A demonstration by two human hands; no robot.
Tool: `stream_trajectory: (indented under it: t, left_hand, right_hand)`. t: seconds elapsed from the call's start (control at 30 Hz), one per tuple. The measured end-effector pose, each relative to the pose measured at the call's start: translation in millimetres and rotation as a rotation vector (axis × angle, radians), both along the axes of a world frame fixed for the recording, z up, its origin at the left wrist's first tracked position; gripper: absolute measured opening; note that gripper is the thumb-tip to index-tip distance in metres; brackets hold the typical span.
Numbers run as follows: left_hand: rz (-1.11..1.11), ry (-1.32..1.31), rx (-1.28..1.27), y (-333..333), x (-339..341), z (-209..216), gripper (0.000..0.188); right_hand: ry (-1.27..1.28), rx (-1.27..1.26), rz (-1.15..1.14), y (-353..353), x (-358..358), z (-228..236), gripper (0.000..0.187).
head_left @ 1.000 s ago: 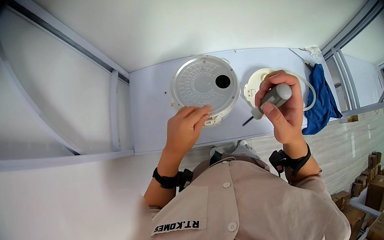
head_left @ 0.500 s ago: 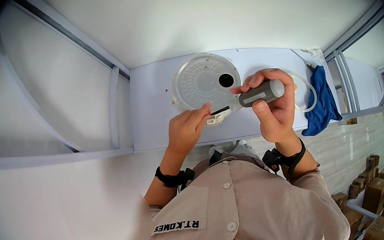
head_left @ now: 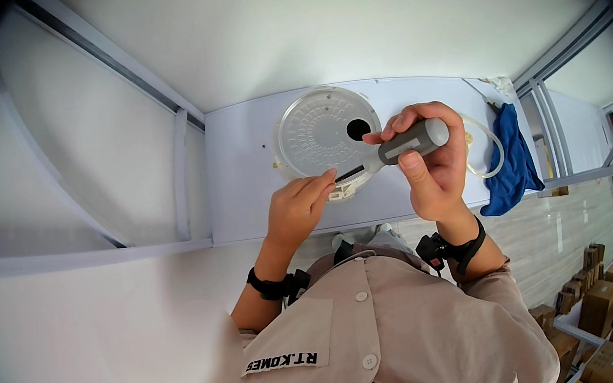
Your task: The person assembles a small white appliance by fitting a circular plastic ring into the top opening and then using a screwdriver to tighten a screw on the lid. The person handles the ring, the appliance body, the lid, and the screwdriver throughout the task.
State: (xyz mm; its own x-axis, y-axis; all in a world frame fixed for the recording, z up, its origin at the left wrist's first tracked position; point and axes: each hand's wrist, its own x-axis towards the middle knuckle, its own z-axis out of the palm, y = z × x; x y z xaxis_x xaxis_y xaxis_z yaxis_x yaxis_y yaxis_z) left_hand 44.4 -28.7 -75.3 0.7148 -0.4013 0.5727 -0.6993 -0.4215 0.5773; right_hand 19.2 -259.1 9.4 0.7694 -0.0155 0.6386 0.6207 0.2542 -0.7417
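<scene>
A screwdriver (head_left: 415,141) with a thick grey handle and a dark shaft is in my right hand (head_left: 437,168), its fingers wrapped round the handle. The shaft slants down to the left. At its tip, the fingers of my left hand (head_left: 295,207) are pinched together on the shaft's end; any small part between them is hidden. Just beyond both hands lies a round white appliance (head_left: 304,142) with a ridged, vented face and a dark round hole (head_left: 358,130). A cream bracket-like part (head_left: 343,193) juts from its near edge, under the screwdriver shaft.
The appliance stands on a white table (head_left: 242,169) against a pale wall. To the right are a looped pale tube (head_left: 502,150), a crumpled blue cloth (head_left: 511,162) and a thin tool (head_left: 482,93). Cardboard boxes (head_left: 600,308) fill a rack at lower right.
My right hand and the screwdriver handle have shifted slightly left and up, and the shaft lies a little flatter. My left hand keeps its pinch at the tip.
</scene>
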Motion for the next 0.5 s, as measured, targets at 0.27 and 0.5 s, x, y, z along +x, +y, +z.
stream_trajectory:
  t: [0.27,0.5]
  left_hand:
    - [-0.011,0.011,0.009,1.9,2.1,-0.3,0.027]
    - [0.001,0.02,-0.013,2.3,1.8,-1.0,0.027]
  right_hand:
    - [0.019,0.003,0.003,3.0,2.7,-0.7,0.053]
    - [0.019,-0.015,0.018,4.0,3.7,0.2,0.052]
